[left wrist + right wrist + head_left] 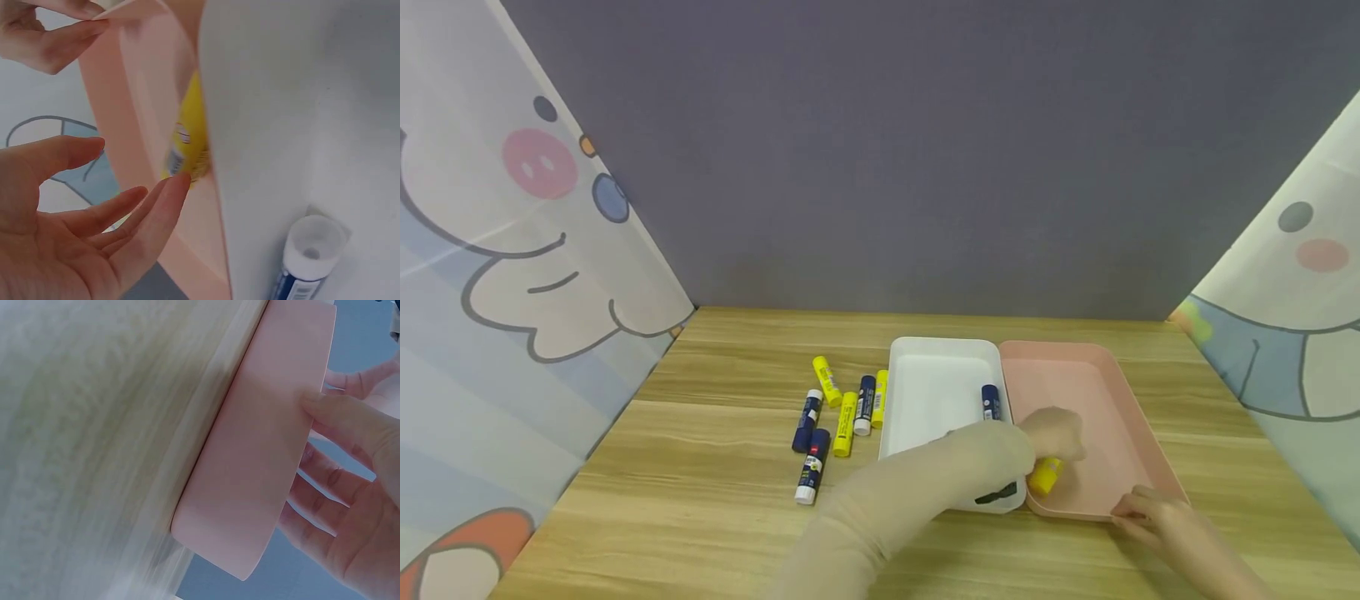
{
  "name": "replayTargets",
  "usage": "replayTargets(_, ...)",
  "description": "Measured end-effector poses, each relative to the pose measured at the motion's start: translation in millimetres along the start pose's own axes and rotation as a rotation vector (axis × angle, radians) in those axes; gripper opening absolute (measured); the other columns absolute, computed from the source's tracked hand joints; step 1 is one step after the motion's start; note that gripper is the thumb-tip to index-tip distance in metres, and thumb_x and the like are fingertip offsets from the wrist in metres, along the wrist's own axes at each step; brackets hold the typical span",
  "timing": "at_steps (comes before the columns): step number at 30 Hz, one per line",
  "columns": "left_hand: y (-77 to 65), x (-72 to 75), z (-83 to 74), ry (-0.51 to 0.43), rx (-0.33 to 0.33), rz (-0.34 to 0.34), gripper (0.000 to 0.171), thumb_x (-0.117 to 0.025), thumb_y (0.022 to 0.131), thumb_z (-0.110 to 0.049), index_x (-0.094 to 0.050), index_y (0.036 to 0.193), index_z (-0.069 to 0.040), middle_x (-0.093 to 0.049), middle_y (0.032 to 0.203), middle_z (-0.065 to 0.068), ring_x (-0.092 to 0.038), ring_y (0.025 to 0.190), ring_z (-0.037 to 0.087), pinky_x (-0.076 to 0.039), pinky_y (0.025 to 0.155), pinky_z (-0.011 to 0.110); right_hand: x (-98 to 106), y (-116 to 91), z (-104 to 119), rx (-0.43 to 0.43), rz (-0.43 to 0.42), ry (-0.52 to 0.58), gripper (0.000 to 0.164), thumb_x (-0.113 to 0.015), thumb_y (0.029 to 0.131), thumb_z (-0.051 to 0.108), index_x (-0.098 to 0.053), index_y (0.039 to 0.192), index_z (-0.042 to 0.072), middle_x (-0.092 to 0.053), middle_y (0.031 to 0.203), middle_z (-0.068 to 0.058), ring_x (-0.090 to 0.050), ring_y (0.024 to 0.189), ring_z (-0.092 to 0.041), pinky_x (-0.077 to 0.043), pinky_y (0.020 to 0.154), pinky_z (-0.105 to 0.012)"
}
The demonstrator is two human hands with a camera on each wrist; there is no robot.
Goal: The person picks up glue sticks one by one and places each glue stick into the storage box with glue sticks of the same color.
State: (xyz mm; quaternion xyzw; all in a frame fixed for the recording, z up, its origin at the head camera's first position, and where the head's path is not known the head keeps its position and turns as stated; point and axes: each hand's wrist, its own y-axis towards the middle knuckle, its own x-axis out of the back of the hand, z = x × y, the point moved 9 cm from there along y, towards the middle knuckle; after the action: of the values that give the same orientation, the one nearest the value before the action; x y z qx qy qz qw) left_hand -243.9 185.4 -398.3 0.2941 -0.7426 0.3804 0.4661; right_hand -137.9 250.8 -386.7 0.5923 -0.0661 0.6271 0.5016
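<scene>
My left hand (1054,432) reaches over the white tray (934,387) into the pink tray (1108,408). A yellow glue stick (1047,477) lies in the pink tray against its left wall. In the left wrist view my left hand (94,219) has its fingers spread, thumb apart, with a fingertip at the end of the yellow glue stick (190,128). My right hand (1165,521) pinches the pink tray's near right rim, thumb outside and fingers inside, as the right wrist view shows. A navy glue stick (991,402) is in the white tray, partly hidden by my arm.
Left of the white tray, several glue sticks lie loose on the wooden table (722,442), among them a yellow one (845,425) and a navy one (812,468). A grey panel (887,167) rises behind, and cartoon-printed sheets (512,275) stand at both sides.
</scene>
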Motion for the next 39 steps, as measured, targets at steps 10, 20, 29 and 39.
replayTargets(10,-15.6,22.9,1.7,0.051,-0.015,-0.038,0.024,-0.057,0.083,-0.037,-0.05,0.069,-0.019,-0.046,0.059,-0.008,-0.045,0.056,0.006,-0.035,0.051,0.017,-1,0,-1,-0.024,0.018,0.008,0.034,-0.075,0.056,-0.002,-0.057,0.069,0.023,-0.047,0.07,0.023,-0.051,0.064,0.007,-0.037,0.055,-0.004)
replayTargets(20,-30.1,39.4,11.8,-0.038,-0.058,-0.067,0.026,-0.057,0.083,-0.032,-0.047,0.065,-0.016,-0.04,0.054,-0.008,-0.038,0.049,0.005,-0.03,0.045,0.017,0,-2,-1,-0.036,0.021,0.002,0.033,-0.075,0.057,-0.002,-0.057,0.069,0.023,-0.047,0.07,0.023,-0.051,0.064,0.008,-0.037,0.055,-0.004)
replayTargets(29,-45.8,49.2,29.9,-0.067,-0.042,-0.081,0.02,-0.055,0.083,-0.033,-0.062,0.097,-0.021,-0.06,0.092,-0.014,-0.052,0.075,0.002,-0.04,0.06,0.017,-4,-1,-5,-0.105,0.081,-0.032,0.025,-0.075,0.062,0.006,-0.058,0.068,0.023,-0.045,0.069,0.024,-0.048,0.062,0.009,-0.039,0.051,-0.01)
replayTargets(39,-67.8,65.7,67.8,-0.168,-0.056,-0.156,0.032,-0.055,0.085,-0.031,-0.06,0.111,-0.013,-0.062,0.106,-0.002,-0.053,0.071,0.005,-0.042,0.059,0.017,-6,1,-6,-0.125,0.093,-0.056,0.013,-0.071,0.071,0.02,-0.06,0.066,0.02,-0.045,0.069,0.025,-0.046,0.061,0.01,-0.042,0.049,-0.014)
